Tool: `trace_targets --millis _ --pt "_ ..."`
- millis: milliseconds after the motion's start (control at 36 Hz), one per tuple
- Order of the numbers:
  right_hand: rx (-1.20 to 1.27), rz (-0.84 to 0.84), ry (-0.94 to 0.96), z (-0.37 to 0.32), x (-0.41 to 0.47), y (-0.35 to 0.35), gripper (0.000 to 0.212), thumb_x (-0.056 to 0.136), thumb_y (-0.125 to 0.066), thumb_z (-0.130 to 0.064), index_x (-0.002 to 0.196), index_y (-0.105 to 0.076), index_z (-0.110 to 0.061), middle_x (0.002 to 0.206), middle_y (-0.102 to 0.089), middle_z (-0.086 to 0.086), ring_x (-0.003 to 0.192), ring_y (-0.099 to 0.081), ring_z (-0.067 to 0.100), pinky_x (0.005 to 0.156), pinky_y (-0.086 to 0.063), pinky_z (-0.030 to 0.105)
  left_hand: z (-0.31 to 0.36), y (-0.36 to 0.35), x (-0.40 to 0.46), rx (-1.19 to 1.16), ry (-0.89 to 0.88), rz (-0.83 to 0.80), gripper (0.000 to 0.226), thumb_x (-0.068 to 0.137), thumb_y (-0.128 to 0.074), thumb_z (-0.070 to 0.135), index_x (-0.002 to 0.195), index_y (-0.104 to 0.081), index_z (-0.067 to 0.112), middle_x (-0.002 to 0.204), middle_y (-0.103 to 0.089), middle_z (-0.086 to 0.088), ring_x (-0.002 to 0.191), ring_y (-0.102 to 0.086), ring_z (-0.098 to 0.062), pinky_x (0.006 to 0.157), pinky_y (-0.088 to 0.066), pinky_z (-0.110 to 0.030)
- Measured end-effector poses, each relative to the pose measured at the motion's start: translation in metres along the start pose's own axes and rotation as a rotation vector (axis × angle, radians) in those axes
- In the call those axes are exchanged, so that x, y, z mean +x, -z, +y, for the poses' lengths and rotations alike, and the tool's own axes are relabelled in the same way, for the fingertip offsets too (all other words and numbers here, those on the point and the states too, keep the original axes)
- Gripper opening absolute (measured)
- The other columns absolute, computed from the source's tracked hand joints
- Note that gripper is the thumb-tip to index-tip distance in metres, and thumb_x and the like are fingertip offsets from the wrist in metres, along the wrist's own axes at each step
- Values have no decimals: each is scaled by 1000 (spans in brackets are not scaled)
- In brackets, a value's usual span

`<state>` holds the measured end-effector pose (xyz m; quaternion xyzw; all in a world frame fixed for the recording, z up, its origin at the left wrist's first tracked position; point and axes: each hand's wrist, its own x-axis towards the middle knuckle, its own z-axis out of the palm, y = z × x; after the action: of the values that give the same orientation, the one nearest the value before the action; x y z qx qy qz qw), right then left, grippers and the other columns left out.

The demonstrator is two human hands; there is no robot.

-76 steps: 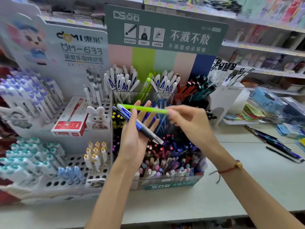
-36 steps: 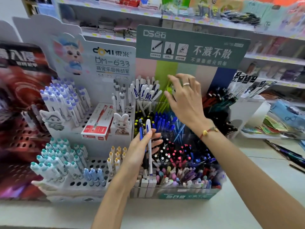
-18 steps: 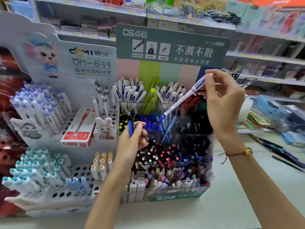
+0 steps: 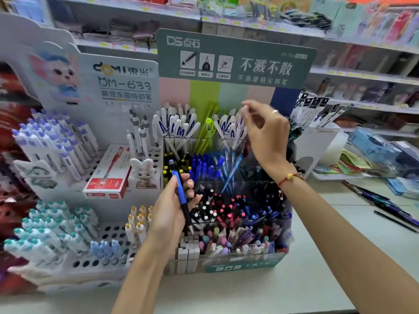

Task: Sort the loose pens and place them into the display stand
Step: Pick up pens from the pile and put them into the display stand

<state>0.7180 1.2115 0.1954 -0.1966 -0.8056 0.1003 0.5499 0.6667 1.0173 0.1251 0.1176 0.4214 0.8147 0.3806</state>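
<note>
The clear tiered display stand (image 4: 244, 262) under a green header is packed with pens sorted by colour. My left hand (image 4: 169, 214) is in front of its left side and grips a blue pen with a black grip (image 4: 180, 196), held nearly upright with the tip down. My right hand (image 4: 265, 132) is raised over the top back row. Its blurred fingertips pinch the top end of a white-and-blue pen (image 4: 241, 122), which stands among the other white-and-blue pens (image 4: 226, 130) there. Green pens (image 4: 208, 126) fill the slot to their left.
A white DOMI stand (image 4: 74, 223) with pastel pens and a red box (image 4: 108, 177) is on the left. On the right are a white holder (image 4: 317, 143) with dark pens, loose dark pens (image 4: 385, 205) on the grey counter and packets. Stocked shelves run behind.
My right hand has brought the white-and-blue pen down from mid-air into the top back row. Earlier it set a green pen in the green slot. My left hand now holds one blue pen.
</note>
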Motion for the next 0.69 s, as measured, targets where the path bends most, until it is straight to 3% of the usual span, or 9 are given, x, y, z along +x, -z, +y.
trace_targets --millis 111,167,278,389,500,583,694 --pt "209 345 -95 -13 23 16 21 95 -58 -21 104 -70 -6 91 -70 -1 74 -62 -7 69 -49 10 0 4 -2 43 -56 55 26 103 -35 22 99 -59 13 86 -72 3 84 -66 -10 89 -49 -33" --pt "224 413 -93 -14 28 20 22 95 -58 -23 105 -70 -7 92 -69 -3 75 -61 -9 70 -49 11 1 5 -3 103 -78 60 23 102 -38 21 100 -60 15 97 -73 4 96 -67 -9 94 -47 -34" --pt "69 212 -19 -6 21 7 25 97 -55 -24 107 -70 -6 96 -72 5 76 -65 4 71 -54 17 5 5 -4 218 -100 36 20 98 -45 24 103 -64 19 109 -71 5 106 -64 -6 100 -45 -32" --pt "-68 -57 -65 1 18 1 21 94 -60 -25 107 -73 -14 93 -74 1 78 -67 9 71 -49 16 7 4 -6 303 -123 34 35 72 -64 45 102 -68 28 104 -71 13 109 -61 -5 105 -41 -35" --pt "-169 -386 -125 9 16 -6 28 97 -53 -30 115 -71 -17 104 -73 6 97 -66 24 86 -51 35 6 2 -7 441 -173 17 39 70 -66 47 107 -66 34 103 -70 21 102 -61 6 94 -43 -20" --pt "-242 -446 -70 15 10 -2 34 100 -46 -32 124 -65 -16 111 -71 10 103 -59 32 95 -43 42 3 -6 -10 545 -244 -15 15 83 -67 33 97 -67 38 93 -71 23 91 -64 7 77 -47 -10" --pt "-176 -348 -19 18 -9 13 38 98 -47 -32 129 -60 -16 120 -65 5 115 -53 24 102 -38 38 -7 -13 -9 654 -329 -55 22 87 -67 28 104 -59 41 95 -70 11 90 -66 -3 83 -52 -21"
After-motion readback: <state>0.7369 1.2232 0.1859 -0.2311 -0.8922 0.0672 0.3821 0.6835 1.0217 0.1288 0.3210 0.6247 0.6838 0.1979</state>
